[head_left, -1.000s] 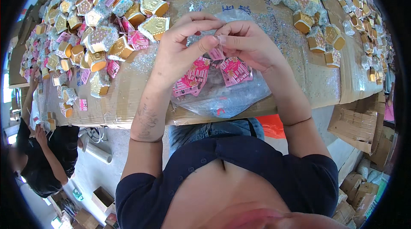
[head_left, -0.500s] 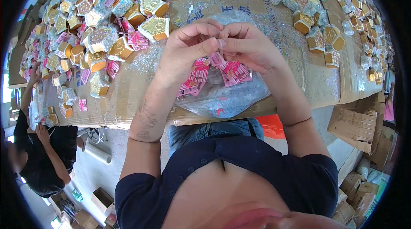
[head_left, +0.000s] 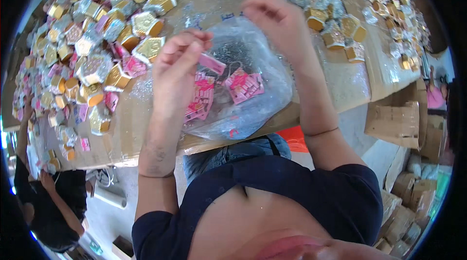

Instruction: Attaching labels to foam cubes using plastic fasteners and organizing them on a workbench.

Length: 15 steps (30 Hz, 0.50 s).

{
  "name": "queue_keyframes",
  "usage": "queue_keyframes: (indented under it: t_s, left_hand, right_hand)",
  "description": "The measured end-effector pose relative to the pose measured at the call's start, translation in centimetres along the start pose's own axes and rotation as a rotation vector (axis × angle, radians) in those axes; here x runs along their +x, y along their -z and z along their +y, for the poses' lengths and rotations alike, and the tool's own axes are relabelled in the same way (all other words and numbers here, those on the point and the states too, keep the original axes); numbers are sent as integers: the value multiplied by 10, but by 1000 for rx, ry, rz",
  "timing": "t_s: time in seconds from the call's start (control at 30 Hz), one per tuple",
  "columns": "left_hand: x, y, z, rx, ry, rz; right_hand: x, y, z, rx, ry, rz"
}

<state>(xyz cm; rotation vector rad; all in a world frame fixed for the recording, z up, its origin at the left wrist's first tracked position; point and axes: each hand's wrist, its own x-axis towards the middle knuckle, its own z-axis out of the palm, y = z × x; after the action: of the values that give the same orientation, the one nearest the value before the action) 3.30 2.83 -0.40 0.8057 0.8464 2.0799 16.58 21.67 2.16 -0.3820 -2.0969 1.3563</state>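
Observation:
My left hand (head_left: 177, 60) pinches a small pink tag (head_left: 212, 64) between thumb and fingers, over the left side of a clear plastic bag (head_left: 275, 77). In the bag lie printed pink cards (head_left: 243, 86) and a mass of thin dark strings (head_left: 232, 48). More pink cards (head_left: 198, 97) are partly behind my left wrist. My right hand (head_left: 279, 19) is raised past the bag's far right side, apart from the left. Its fingers are loosely bent and slightly blurred, and nothing shows in them. The nearest ornaments to it are gold, glittery house-shaped ones (head_left: 316, 18).
A big heap of gold house-shaped ornaments (head_left: 92, 70) with pink cards covers the table's left. More ornaments (head_left: 394, 21) spread along the right. Loose glitter lies on the cardboard-covered table (head_left: 340, 77). A co-worker (head_left: 51, 197) sits at the left edge; cartons (head_left: 396, 119) stand at right.
My hands, together over the bag before, are now apart. The right has moved up and away; the left has shifted left and down with the tag. The whole view has shifted a little.

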Motion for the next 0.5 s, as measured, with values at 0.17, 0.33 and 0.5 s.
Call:
queue_keyframes:
  t_s: [0.17,0.33,0.5]
  left_hand:
    - [3,4,3,-86,-6,55]
    - [-1,5,3,-131,47,-106]
    - [-10,-5,8,271,0,-76]
  right_hand:
    - [26,74,50,-1145,293,733]
    - [26,100,103,-1341,22,712]
    - [31,110,103,-1067,-67,657]
